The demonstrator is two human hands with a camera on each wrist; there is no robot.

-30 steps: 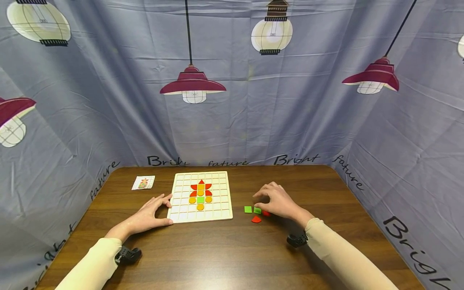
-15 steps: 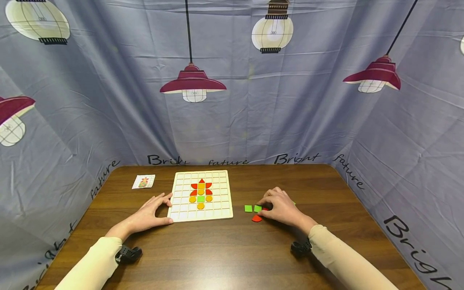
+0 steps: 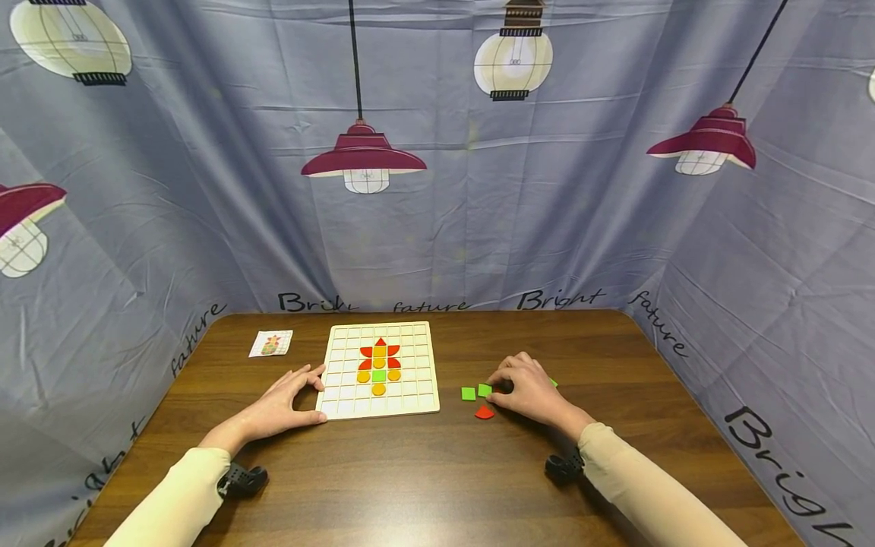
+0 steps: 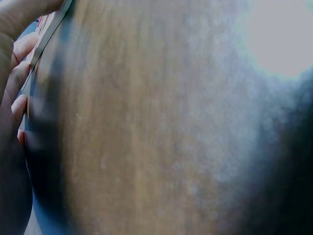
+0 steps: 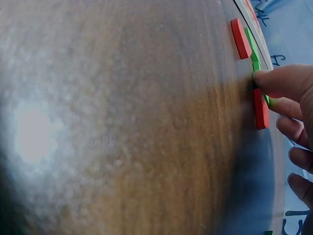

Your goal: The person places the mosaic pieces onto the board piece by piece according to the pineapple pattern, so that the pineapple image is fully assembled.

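- Here's the right hand (image 3: 525, 389), thumb and forefinger nearly together, pinching a thin green square tile (image 3: 484, 390) to the right of the board; whether it's lifted, I can't tell.
- Just left lies a second green square (image 3: 468, 393); nearer, a red wedge (image 3: 484, 412), all on wood-grained table (image 3: 410, 471).
- Left hand (image 3: 276, 406), fingers loosely bent and spread, touches the left edge of the pale, gridded board (image 3: 417, 391), flat coloured pieces (image 3: 379, 376) on top.
- Far left, a printed card (image 3: 270, 343).
- And the pinched tile has shifted slightly farther since half a second ago!
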